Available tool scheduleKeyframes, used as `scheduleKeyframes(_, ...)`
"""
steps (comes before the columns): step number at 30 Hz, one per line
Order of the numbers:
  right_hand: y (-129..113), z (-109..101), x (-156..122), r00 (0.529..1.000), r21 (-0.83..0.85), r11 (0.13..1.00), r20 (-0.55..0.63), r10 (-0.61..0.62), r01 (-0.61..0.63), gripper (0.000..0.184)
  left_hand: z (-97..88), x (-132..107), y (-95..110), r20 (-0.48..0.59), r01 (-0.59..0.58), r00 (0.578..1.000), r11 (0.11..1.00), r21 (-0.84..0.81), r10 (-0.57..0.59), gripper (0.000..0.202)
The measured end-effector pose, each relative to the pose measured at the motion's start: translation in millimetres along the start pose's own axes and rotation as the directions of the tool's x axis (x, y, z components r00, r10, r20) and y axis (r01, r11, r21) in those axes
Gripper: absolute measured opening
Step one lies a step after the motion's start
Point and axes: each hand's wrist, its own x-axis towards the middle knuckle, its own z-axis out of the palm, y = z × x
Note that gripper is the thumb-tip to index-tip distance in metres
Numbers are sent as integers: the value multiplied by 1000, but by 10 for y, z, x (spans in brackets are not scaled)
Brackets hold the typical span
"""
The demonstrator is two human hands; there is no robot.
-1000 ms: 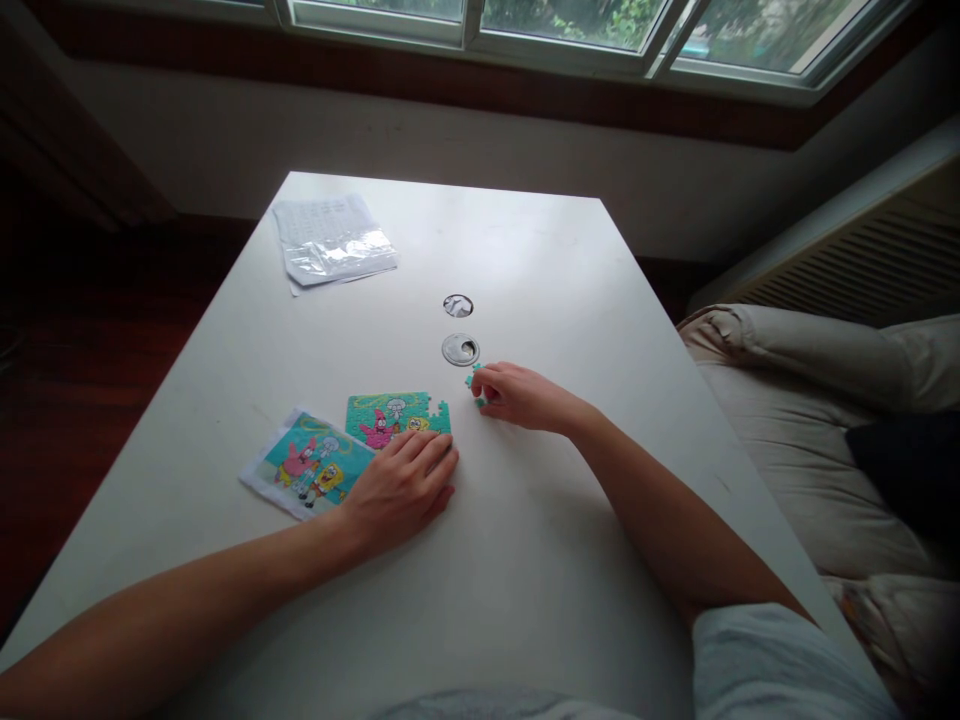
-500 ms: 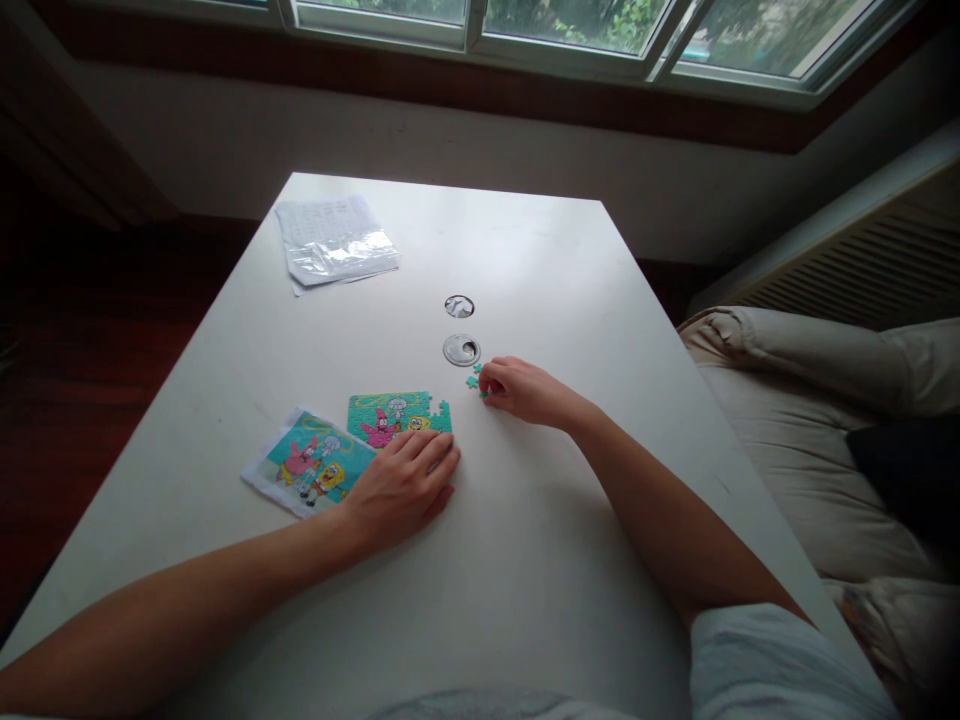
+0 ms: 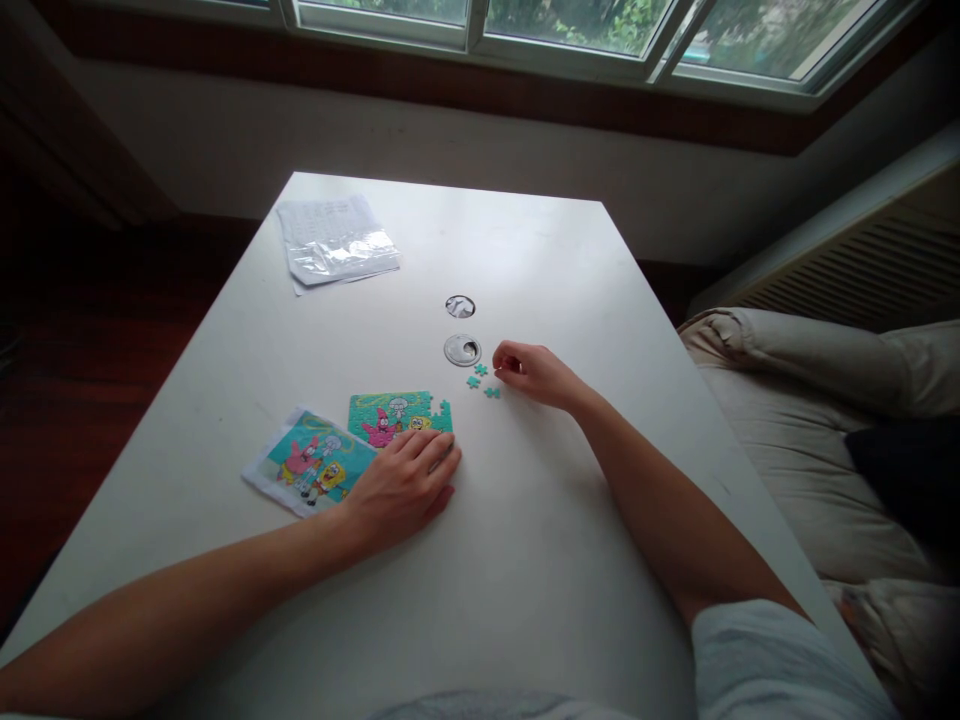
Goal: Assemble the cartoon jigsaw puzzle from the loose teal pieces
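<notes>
A jigsaw puzzle [image 3: 375,415], mostly joined, lies on the white table with a gap at its upper right corner. It shows a pink starfish and a yellow sponge cartoon figure on green. My left hand [image 3: 409,480] rests flat over its lower right edge, fingers stretched out, hiding that part. Beside the puzzle, a picture sheet [image 3: 311,460] of the same scene lies tilted, partly under my left wrist. Three loose green puzzle pieces [image 3: 473,382] lie right of the puzzle. Just beyond them, my right hand [image 3: 536,374] has curled, pinched fingers; whatever they hold is hidden.
A clear plastic bag with papers [image 3: 337,240] lies at the table's far left. Two round cable holes, the nearer with a grey cover [image 3: 462,350], sit mid-table. A beige sofa [image 3: 780,440] stands along the right side, and a window [image 3: 570,25] is ahead.
My right hand has moved slightly right and away from me, off the loose pieces, uncovering the nearest one. My left hand and the puzzle stay in place.
</notes>
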Motion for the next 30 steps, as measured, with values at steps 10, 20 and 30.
scheduleKeyframes(10, 4, 149, 54, 991, -129, 987, -80, -109, 99, 19, -2, -4, 3, 5, 8, 1000, 1000, -8, -8, 39)
scheduleKeyframes(20, -69, 148, 40, 997, -72, 996, -56, -56, 52, 11, 0, 6, 6, -16, 8, 1000, 1000, -28, -8, 38)
scheduleKeyframes(30, -374, 317, -13, 991, 233, 964, -69, -118, 131, 23, -3, 4, -9, -1, -5, 1000, 1000, -4, 5, 37)
